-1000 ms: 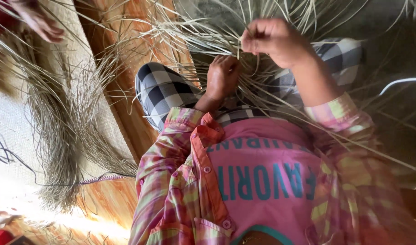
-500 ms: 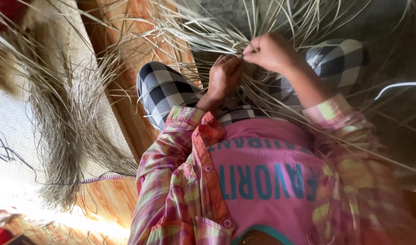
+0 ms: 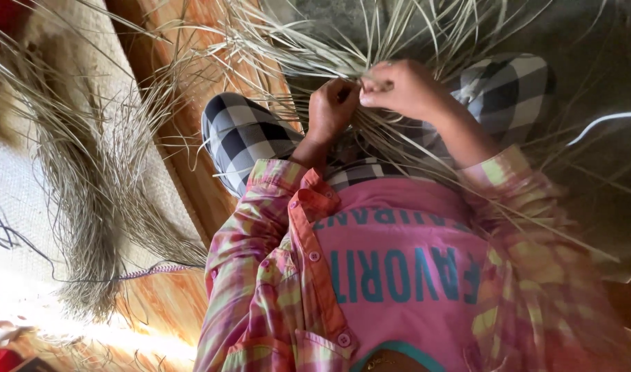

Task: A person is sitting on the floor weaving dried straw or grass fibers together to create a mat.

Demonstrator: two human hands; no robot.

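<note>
The right hand [image 3: 405, 88] has been lowered to meet the left hand [image 3: 333, 109]; both are pinched shut on pale straw strands [image 3: 370, 83] above the lap, so another crossing seems to be tightened.

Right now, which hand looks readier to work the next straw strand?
Probably the right hand: its fingertips pinch a strand, while the left hand is fisted around the bundle.

The loose bundle of long dry straw strands [image 3: 370, 103] lies across the lap between the checked-trouser knees [image 3: 240, 134]. At nine o'clock from it, a second hanging sheaf of dry fibres [image 3: 88, 207] rests on the woven mat [image 3: 12, 193], beside the wooden plank [image 3: 184, 83].
</note>
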